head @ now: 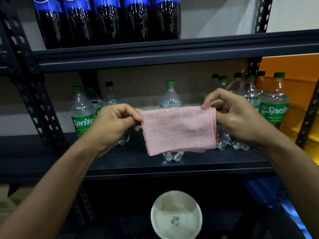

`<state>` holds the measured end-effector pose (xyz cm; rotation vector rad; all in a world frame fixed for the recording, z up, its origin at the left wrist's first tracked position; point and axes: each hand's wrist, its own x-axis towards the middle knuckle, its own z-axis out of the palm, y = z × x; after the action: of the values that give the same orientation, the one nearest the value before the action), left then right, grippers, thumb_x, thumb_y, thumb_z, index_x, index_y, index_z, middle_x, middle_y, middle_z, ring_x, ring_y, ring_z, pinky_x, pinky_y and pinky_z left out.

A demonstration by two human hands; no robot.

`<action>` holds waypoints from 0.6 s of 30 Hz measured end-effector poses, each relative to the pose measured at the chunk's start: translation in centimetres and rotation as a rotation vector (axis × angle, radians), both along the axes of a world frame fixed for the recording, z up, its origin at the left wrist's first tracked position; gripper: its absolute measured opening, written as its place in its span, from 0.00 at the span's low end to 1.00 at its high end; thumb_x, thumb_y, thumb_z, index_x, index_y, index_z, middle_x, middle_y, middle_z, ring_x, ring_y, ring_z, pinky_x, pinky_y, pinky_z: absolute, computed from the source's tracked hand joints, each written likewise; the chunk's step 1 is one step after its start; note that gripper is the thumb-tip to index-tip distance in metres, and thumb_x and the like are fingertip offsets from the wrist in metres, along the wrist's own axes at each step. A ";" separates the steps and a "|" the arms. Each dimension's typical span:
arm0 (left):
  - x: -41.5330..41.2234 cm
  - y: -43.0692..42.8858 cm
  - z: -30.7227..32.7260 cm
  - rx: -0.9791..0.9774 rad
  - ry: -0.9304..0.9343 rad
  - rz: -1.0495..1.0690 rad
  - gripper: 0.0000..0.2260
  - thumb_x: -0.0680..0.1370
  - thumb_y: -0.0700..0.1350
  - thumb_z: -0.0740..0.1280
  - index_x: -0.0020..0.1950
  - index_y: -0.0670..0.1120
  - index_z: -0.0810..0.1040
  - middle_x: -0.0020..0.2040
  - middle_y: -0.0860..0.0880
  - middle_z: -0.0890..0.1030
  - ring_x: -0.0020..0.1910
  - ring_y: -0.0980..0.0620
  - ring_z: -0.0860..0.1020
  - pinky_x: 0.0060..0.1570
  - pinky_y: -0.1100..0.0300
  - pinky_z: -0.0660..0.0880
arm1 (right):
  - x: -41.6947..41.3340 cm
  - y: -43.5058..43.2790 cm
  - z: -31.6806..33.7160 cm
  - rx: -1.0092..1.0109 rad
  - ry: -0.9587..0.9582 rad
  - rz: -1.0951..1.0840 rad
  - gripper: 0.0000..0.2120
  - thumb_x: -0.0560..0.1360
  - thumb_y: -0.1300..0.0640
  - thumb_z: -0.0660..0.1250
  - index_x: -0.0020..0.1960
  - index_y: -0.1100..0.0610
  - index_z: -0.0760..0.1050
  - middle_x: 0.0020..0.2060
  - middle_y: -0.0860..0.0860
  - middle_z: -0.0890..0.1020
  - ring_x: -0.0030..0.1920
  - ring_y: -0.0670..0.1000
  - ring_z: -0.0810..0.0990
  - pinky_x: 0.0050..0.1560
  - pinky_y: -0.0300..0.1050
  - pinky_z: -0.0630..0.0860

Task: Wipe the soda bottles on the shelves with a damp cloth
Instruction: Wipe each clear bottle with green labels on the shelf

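Both hands hold a folded pink cloth [179, 131] up in front of the mid shelf [155, 163]: left hand [110, 125] pinches its upper-left corner, right hand [236, 116] pinches the upper-right corner, cloth hanging flat btwn them. Behind it, clear green-capped Sprite bottles [82, 112] stand on that shelf, one directly behind the cloth; dark blue-label bottles [110, 19] line the shelf above. A white bowl [176, 214] sits below, w/ water in it.

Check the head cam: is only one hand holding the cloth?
No, the left hand and the right hand each pinch an upper corner of the folded pink cloth.
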<state>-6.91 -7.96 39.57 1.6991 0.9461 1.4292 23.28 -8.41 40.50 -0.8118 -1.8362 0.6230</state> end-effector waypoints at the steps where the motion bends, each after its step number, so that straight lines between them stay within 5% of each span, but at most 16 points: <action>1: 0.5 -0.1 -0.3 -0.023 -0.028 0.002 0.24 0.79 0.23 0.64 0.31 0.45 0.85 0.44 0.47 0.88 0.36 0.53 0.82 0.40 0.64 0.81 | 0.0 0.1 -0.1 -0.011 0.005 0.001 0.12 0.78 0.71 0.67 0.46 0.55 0.79 0.46 0.54 0.84 0.49 0.68 0.81 0.47 0.78 0.75; 6: 2.9 0.1 -1.1 -0.142 -0.210 0.008 0.13 0.81 0.30 0.63 0.43 0.40 0.83 0.44 0.45 0.88 0.44 0.52 0.84 0.44 0.62 0.82 | 0.6 1.5 -0.2 -0.080 0.013 0.021 0.25 0.78 0.76 0.63 0.35 0.49 0.83 0.46 0.58 0.85 0.52 0.72 0.79 0.51 0.80 0.73; 10: 3.8 1.8 -0.6 -0.046 0.100 0.128 0.12 0.78 0.30 0.72 0.45 0.48 0.84 0.38 0.50 0.86 0.37 0.55 0.83 0.38 0.65 0.79 | 3.3 2.7 -0.7 -0.258 0.010 0.172 0.14 0.74 0.69 0.67 0.47 0.52 0.85 0.54 0.58 0.86 0.58 0.75 0.78 0.59 0.79 0.71; 12: 4.8 2.9 1.0 -0.014 0.284 0.079 0.12 0.76 0.36 0.75 0.42 0.54 0.86 0.43 0.46 0.88 0.43 0.47 0.86 0.49 0.52 0.82 | 4.3 3.9 -1.2 -0.431 0.156 0.315 0.23 0.68 0.65 0.68 0.62 0.56 0.80 0.62 0.57 0.83 0.64 0.63 0.81 0.67 0.66 0.74; 14: 6.5 3.4 2.9 -0.009 0.510 -0.007 0.10 0.75 0.41 0.73 0.42 0.57 0.87 0.44 0.45 0.88 0.44 0.45 0.86 0.50 0.48 0.81 | 3.5 5.5 -1.9 -0.517 0.319 0.474 0.37 0.67 0.55 0.77 0.74 0.59 0.70 0.70 0.58 0.78 0.71 0.59 0.76 0.73 0.58 0.71; 16: 8.8 3.8 4.3 0.017 0.739 -0.077 0.10 0.78 0.37 0.70 0.45 0.52 0.87 0.37 0.56 0.86 0.36 0.58 0.82 0.43 0.59 0.77 | 0.7 6.9 -3.0 -0.583 0.439 0.606 0.44 0.66 0.45 0.79 0.76 0.61 0.69 0.69 0.60 0.78 0.68 0.57 0.77 0.70 0.51 0.75; 18: 10.9 4.4 5.6 0.072 0.890 -0.076 0.10 0.79 0.36 0.69 0.48 0.50 0.86 0.39 0.59 0.86 0.40 0.60 0.83 0.43 0.62 0.79 | -2.3 7.8 -4.0 -0.654 0.551 0.644 0.37 0.66 0.44 0.80 0.70 0.59 0.77 0.60 0.59 0.83 0.59 0.56 0.82 0.61 0.49 0.79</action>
<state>3.97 -3.60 45.13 2.4469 1.2563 0.6154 21.00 -0.65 36.54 -0.3543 -1.3501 1.7306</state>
